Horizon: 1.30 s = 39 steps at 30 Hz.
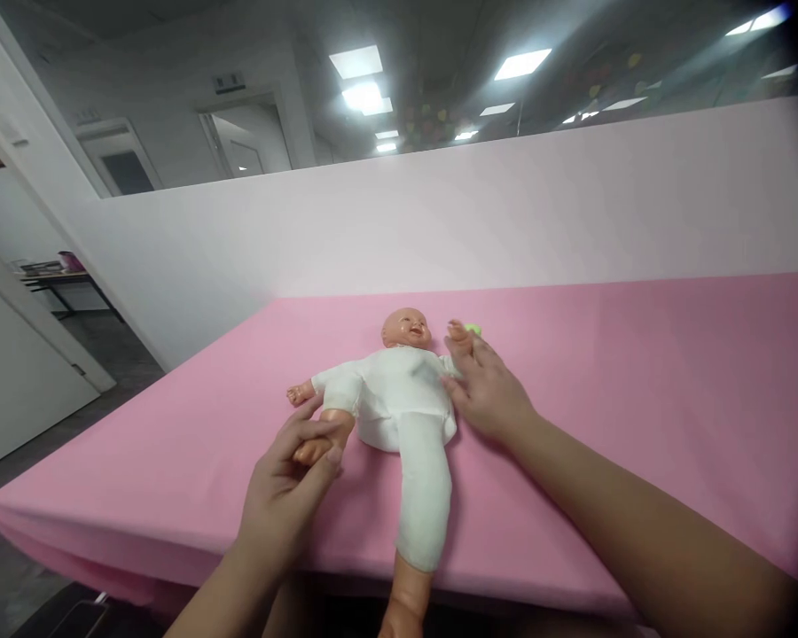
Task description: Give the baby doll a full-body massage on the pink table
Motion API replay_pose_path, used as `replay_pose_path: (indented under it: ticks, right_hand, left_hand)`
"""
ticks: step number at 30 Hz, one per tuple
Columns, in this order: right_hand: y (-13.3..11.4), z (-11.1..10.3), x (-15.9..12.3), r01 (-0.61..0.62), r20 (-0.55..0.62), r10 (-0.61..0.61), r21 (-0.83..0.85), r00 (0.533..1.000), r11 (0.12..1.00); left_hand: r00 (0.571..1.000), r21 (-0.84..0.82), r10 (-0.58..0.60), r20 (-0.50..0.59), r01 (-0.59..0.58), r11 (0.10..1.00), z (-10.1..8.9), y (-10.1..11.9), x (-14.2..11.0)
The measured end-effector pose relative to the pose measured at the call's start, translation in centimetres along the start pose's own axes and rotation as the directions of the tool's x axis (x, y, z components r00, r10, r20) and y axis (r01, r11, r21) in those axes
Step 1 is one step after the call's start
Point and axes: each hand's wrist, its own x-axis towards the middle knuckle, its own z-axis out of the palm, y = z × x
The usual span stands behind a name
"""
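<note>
1. Handling 1 doll [399, 381], lying face-up on the pink-covered worktop [186, 461], with the head [405, 328] pointing toward the white partition [472, 221] and the legs pointing toward the person.

2. Gripping with the left hand [283, 474]: closing fingers and thumb around the bare foot [312, 450] and ankle of the bent leg, leaving no open gap in the grip.

3. Gripping with the right hand [492, 390]: holding the opposite arm just below the doll's hand [460, 335], with the thumb lying toward the torso. Not being able to tell the firmness of this grip from 1 view. Showing just behind the fingers: a small green item [473, 329], too hidden for identifying.

4. Leaving unheld: the straight leg [426, 496], extending past the near edge of the worktop, and the free arm [299, 392], resting outstretched near the left hand.

5. Apparently bending 1 leg while steadying 1 arm; for good results, preferably supporting the ankle rather than pulling on the toes, folding along the natural line of the hip, pressing lightly and evenly with the 2 hands, and avoiding any dragging toward the edge.
</note>
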Motion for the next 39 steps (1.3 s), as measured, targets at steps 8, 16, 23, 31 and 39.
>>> replay_pose_path:
  ticks: [8,16,23,31,39]
  right_hand:
    - [-0.9,1.3,-0.1,0.263,0.174,-0.289,0.159,0.941,0.952]
    - [-0.9,1.4,0.2,0.278,0.214,-0.305,0.147,0.928,0.949]
    - [-0.2,1.9,0.1,0.285,-0.009,-0.285,0.078,0.958,0.955]
    - [3.9,-1.9,1.1,-0.187,-0.198,0.197,0.069,0.96,0.98]
    - [6.9,-1.8,1.5,-0.454,0.275,0.429,0.031,0.86,0.891]
  left_hand:
    - [0.988,0.017,-0.093,0.126,0.092,0.996,3.6,-0.8,5.5]
    - [0.988,0.056,-0.044,0.146,0.036,0.998,4.2,-1.9,5.5]
    - [0.995,0.022,0.084,0.053,-0.086,0.996,4.0,-2.1,4.7]
    - [0.988,0.015,0.097,-0.119,-0.096,0.995,0.7,-1.5,-2.0]
    - [0.994,0.069,-0.01,-0.109,0.017,0.997,-4.0,-2.9,-5.2]
